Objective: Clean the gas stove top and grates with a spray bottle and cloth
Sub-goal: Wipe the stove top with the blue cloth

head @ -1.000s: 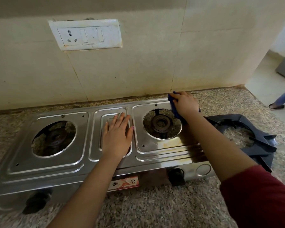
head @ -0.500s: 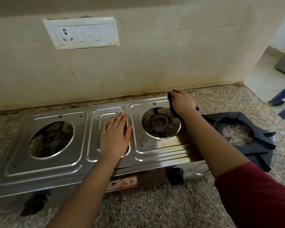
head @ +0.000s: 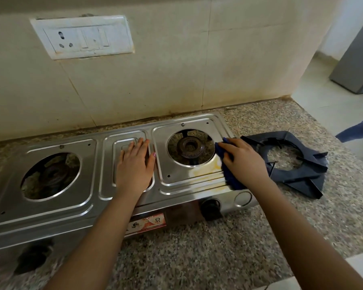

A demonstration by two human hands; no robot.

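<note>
Stove top point(head: 88, 197): steel, two-burner, lying on a speckled stone counter point(head: 197, 248) against a tiled wall. Both burner openings are bare, no grates seated on them.

Left hand point(head: 134, 166): flat, palm down, on the raised centre panel between the two burners. Fingers straight and close together, pointing toward the wall, gripping nothing. Forearm runs up from the lower left of the view, wrist straight.

Right hand point(head: 243, 160): on the right edge of the stove top, just right of the right burner point(head: 190, 148). Fingers curled and closed over a dark blue cloth point(head: 228, 174), pressing it onto the steel. Knuckles face up; fingertips point left toward the burner opening. Forearm enters from the lower right corner, angled toward the upper left.

Cloth: bunched under the right palm, its edge showing to the left of the hand and below it, near the front lip of the stove.

Stain point(head: 205, 171): yellowish mark on the steel in front of the right burner, just left of the cloth.

Grates point(head: 298, 178): dark, stacked on the counter right of the stove, touching no hand.

Knob point(head: 211, 208): black, on the stove front below the right burner.

Switchboard point(head: 82, 37): white, on the wall above the stove.
</note>
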